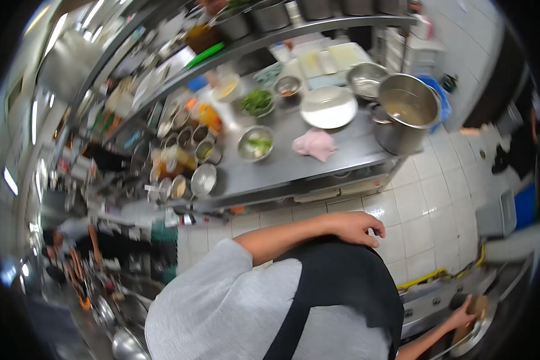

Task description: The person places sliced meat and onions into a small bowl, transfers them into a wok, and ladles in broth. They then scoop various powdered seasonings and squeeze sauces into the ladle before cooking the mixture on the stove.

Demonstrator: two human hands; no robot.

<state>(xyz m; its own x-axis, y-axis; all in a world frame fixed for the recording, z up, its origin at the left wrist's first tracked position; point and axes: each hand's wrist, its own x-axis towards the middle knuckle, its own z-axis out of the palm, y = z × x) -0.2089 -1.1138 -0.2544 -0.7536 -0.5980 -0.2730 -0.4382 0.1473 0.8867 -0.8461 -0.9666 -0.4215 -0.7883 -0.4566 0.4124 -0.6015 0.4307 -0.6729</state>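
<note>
My left hand (357, 228) is in front of the black apron (348, 273), its fingers loosely bent and the thumb apart, with nothing in it. At the lower right, my right hand (461, 316) is closed at a small brown thing (477, 305), blurred and partly hidden by the fingers. Its kind cannot be made out. Below that hand is a round metal pan (481, 331) on the stove (423, 310), cut by the dark image edge.
A steel table (294, 174) bears a large pot (396, 135) of cloudy liquid, a white plate (329, 108), a pink cloth (315, 144), a bowl of greens (257, 103) and several small containers. A shelf (318, 27) runs above. Other people (78, 231) stand at the left.
</note>
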